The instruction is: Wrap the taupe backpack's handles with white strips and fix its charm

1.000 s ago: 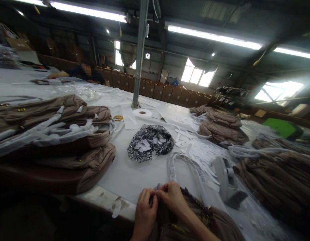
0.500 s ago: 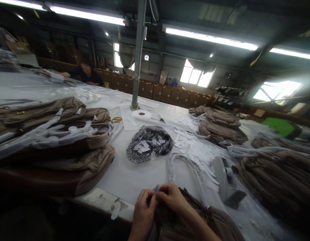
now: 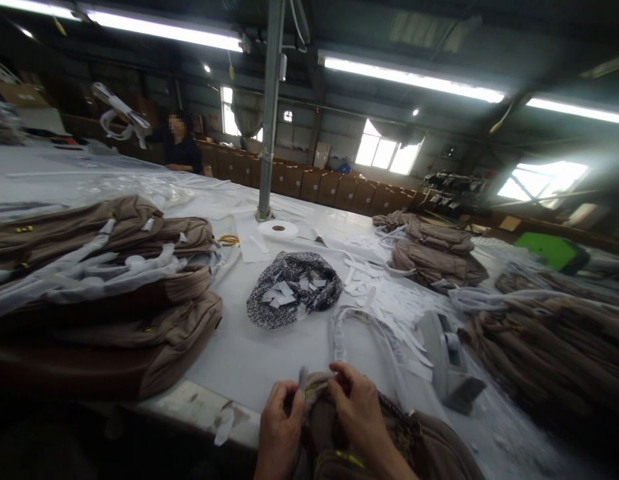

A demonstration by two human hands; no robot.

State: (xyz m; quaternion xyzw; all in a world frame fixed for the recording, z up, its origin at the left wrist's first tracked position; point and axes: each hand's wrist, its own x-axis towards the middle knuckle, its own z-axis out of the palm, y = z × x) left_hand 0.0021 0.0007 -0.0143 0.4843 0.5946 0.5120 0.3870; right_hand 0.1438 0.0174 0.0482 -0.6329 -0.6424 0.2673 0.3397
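My left hand [image 3: 280,423] is closed, pinching a small whitish strip [image 3: 303,378] upright between thumb and forefinger. It sits at the left side of a brown fabric bag [image 3: 322,427] at the table's near edge. Over the top of this bag is my right hand [image 3: 358,410], thumb and forefinger slightly apart with nothing visible between them. Its other fingers are curled and partly hidden. A white-wrapped strap [image 3: 339,333] loops up from the bag onto the table. Beyond the hands lies a black-and-white woven pouch [image 3: 269,319] holding white paper pieces.
Brown bags [image 3: 189,320] are stacked at left, others [image 3: 529,360] at right. A grey tape dispenser [image 3: 447,363] stands beside scattered white strips [image 3: 384,300]. Farther back are a white roll [image 3: 289,231], orange-handled scissors [image 3: 228,240], a metal post [image 3: 270,120] and a person [image 3: 182,150].
My hands, together at the strip before, have drawn apart; the strip stays in my left hand and my right has moved over the bag. Across the table, the person has straightened and raised a white-strapped item.
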